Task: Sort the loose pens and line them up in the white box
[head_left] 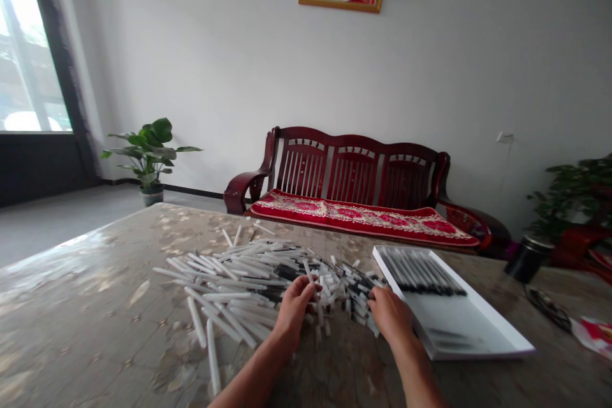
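Note:
My left hand (295,307) is closed, with a white pen barrel (308,269) pinched upright between thumb and fingers. To its left spreads a loose heap of white pen barrels (229,268), some with dark parts among them. My right hand (389,313) reaches into the right side of a pile of small white and black pen caps (329,287). Its fingers are drawn together at the pile's edge, and whatever they hold is hidden. Right beside that hand lies a shallow white box (482,312) with a row of dark-tipped pens (423,271) in its far part.
The pieces lie on a patterned brown table (95,319). A black cylindrical container (528,259), a dark cable (547,307) and a red and white packet (595,335) are on the right. Behind stands a wooden bench (354,172) with a red cover.

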A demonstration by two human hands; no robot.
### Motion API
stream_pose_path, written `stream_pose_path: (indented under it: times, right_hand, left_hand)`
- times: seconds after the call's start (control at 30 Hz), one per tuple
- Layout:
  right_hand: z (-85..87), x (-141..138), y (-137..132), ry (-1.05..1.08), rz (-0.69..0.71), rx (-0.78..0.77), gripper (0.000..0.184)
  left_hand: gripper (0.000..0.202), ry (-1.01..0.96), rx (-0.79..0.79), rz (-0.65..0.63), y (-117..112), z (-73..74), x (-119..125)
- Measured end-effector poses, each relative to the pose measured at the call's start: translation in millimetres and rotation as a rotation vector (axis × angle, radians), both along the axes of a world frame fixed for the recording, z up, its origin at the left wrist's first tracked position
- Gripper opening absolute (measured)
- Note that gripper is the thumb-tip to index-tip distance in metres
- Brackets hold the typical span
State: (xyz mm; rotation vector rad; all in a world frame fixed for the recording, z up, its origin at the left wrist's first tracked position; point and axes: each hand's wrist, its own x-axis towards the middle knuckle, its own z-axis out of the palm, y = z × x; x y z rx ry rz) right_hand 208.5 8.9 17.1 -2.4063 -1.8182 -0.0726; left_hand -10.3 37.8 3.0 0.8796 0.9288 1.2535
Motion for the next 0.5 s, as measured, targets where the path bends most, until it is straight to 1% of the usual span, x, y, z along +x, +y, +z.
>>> stream_pose_path:
  times: [0.23,0.5]
  right_hand:
    - [-1.0,-1.2,-2.8,-0.022,-0.013,-0.003,0.019]
    - [5.4,3.8,-4.6,0.118,-0.012,-0.022,0.013]
  left_hand:
    - [0.037,-0.043,-0.011,-0.013,0.4,0.2,0.6]
    - [0.042,-0.054,-0.003,-0.029,-0.8,1.5,0.3]
